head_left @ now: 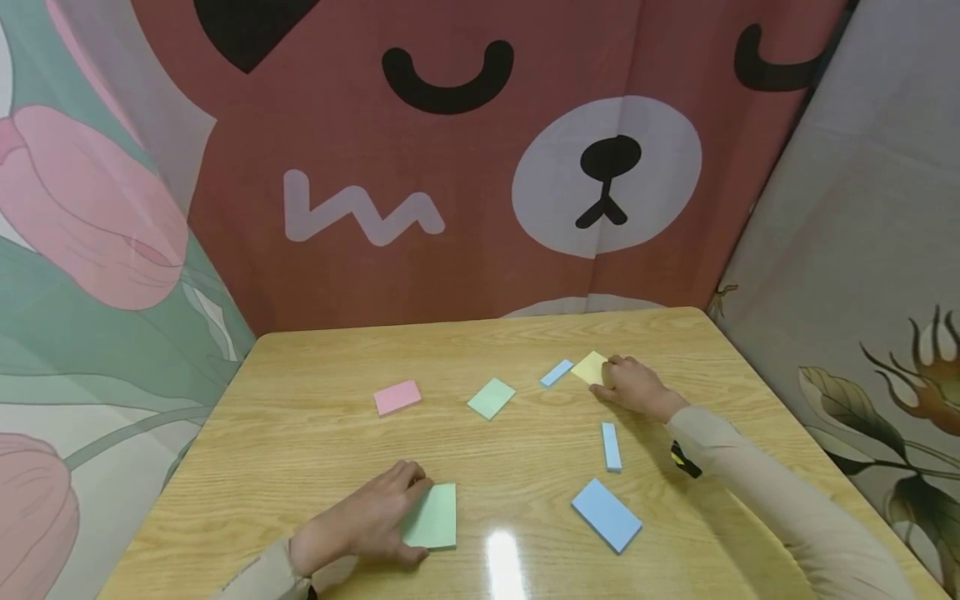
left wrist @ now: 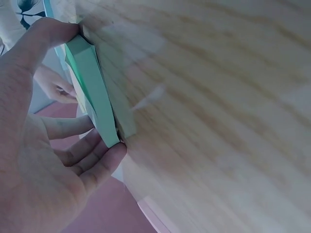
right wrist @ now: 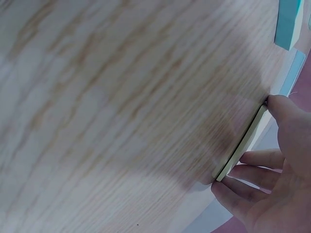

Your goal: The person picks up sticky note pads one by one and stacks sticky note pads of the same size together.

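My left hand (head_left: 375, 517) holds a thick, square green sticky note pad (head_left: 437, 518) at the near left of the table. In the left wrist view, the thumb is at one end of the pad's edge (left wrist: 92, 87) and the fingers at the other. Farther off at the right, my right hand (head_left: 637, 387) grips a thin yellow sticky note pad (head_left: 589, 368) by opposite sides. Its edge (right wrist: 243, 143) lies close over the wood in the right wrist view. A narrow blue sticky note strip pad (head_left: 556, 373) sits just left of the yellow one.
On the wooden table (head_left: 315, 450) lie a smaller green pad (head_left: 492, 398), a pink pad (head_left: 398, 398), another blue strip pad (head_left: 611, 447) and a larger blue pad (head_left: 607, 515). A bear-print cloth (head_left: 465, 283) hangs behind the far edge, with printed curtains at both sides.
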`<state>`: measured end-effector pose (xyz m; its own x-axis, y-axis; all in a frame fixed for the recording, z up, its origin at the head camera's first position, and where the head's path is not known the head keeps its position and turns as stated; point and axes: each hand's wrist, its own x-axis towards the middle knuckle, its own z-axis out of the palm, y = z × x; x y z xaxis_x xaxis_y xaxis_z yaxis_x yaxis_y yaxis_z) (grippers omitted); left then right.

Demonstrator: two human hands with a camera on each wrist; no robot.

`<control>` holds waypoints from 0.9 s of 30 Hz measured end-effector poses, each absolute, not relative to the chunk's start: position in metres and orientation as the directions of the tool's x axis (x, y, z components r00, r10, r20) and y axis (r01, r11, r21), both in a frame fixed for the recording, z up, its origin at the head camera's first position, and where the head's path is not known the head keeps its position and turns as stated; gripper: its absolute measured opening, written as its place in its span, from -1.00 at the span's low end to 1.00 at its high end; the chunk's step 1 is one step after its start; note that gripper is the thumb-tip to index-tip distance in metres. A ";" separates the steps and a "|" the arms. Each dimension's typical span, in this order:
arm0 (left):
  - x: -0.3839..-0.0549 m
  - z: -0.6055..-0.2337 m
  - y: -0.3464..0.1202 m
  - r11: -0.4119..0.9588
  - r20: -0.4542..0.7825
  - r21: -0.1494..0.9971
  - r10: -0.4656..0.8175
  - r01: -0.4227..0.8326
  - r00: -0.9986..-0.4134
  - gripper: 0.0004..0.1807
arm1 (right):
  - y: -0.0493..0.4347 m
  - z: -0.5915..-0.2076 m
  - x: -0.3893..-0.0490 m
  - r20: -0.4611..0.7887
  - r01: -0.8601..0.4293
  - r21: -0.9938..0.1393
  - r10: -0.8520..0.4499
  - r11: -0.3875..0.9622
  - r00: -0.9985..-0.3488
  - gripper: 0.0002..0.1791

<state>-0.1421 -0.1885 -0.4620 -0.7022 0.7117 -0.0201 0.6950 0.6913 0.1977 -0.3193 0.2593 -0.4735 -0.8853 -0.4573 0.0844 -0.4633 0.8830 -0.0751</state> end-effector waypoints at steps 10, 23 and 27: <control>-0.142 -0.464 -0.187 0.679 0.000 0.180 0.724 0.712 -0.690 -0.10 | 0.259 -0.475 -0.320 0.078 -0.453 -0.071 -0.447 0.889 -0.891 -0.40; -0.143 -0.461 -0.184 0.684 -0.008 0.183 0.719 0.706 -0.695 -0.11 | 0.260 -0.477 -0.320 0.096 -0.466 -0.066 -0.459 0.882 -0.883 -0.46; -0.144 -0.460 -0.183 0.690 -0.024 0.190 0.714 0.698 -0.700 -0.11 | 0.260 -0.477 -0.321 0.096 -0.460 -0.065 -0.453 0.886 -0.886 -0.44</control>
